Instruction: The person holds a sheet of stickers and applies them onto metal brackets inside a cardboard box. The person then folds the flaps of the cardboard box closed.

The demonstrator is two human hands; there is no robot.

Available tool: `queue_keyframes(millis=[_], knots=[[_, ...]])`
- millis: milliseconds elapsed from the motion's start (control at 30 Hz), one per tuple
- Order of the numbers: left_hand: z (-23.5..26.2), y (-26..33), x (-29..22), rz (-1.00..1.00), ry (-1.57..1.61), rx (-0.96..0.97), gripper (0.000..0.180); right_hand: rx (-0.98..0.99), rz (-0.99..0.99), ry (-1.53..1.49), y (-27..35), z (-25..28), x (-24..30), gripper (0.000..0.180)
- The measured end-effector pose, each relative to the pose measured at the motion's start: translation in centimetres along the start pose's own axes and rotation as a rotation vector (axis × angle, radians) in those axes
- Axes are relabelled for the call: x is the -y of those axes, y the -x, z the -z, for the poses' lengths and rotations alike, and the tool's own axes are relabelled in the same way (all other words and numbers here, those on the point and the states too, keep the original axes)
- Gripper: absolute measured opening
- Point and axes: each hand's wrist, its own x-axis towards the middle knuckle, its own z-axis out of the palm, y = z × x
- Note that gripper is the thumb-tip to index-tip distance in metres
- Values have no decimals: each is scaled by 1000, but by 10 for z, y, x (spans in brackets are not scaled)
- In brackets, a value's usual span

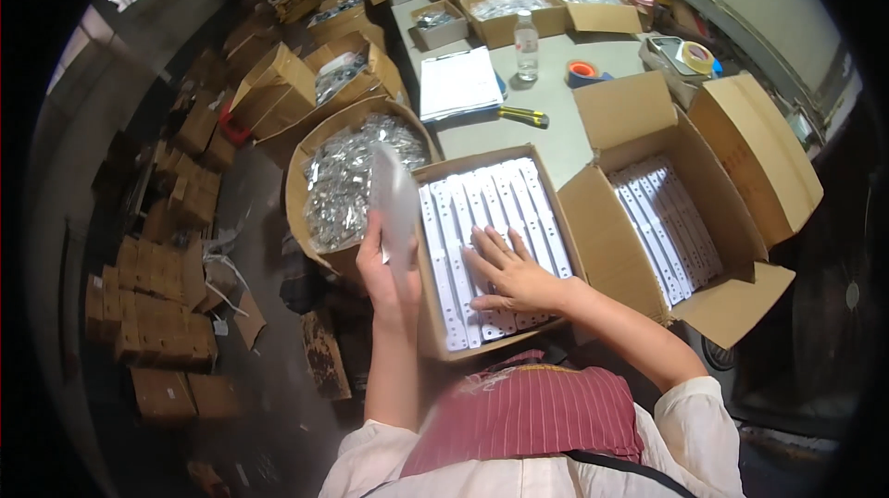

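A flat white piece point(394, 206), smeared by motion, stands upright in my left hand point(384, 271), its fingers closed around the lower part. It is beside the left edge of a cardboard box point(568, 237) packed with rows of long white strips point(454, 257) with small dark holes. My right hand point(514, 276) lies palm down on these strips, fingers spread, gripping nothing. A second cardboard box point(732, 192), flaps open, stands to the right with similar white strips point(662, 230) in it.
A carton of clear-bagged parts point(356, 188) sits to the left. On the table are a clipboard with paper point(460, 83), a yellow-and-black cutter point(523, 116), a plastic bottle point(526, 49) and tape rolls point(583, 72). More cartons point(514, 17) line the back; stacked boxes point(162, 304) stand at left.
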Motion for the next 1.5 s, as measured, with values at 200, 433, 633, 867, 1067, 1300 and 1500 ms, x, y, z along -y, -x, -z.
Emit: queue_keyframes(millis=[200,433,633,867,1067,1300,1500], knots=[[-41,-7,22,-25,-372,90,25,-187,19,-235,69,153,63,50],[-66,-16,60,-15,-700,217,36,211,-1352,489,211,232,47,40],[-80,-7,100,132,-795,416,27,-13,-1233,-276,298,152,-47,30],[-79,-3,131,249,-936,583,29,169,-914,183,275,158,-23,28],[-92,16,147,168,-1106,643,25,-268,-485,25,198,186,-25,15],[-104,35,138,-99,-1290,609,12,-374,-127,70,135,186,-43,29],[-99,35,135,-170,-1238,574,12,-242,-85,190,115,182,-46,28]])
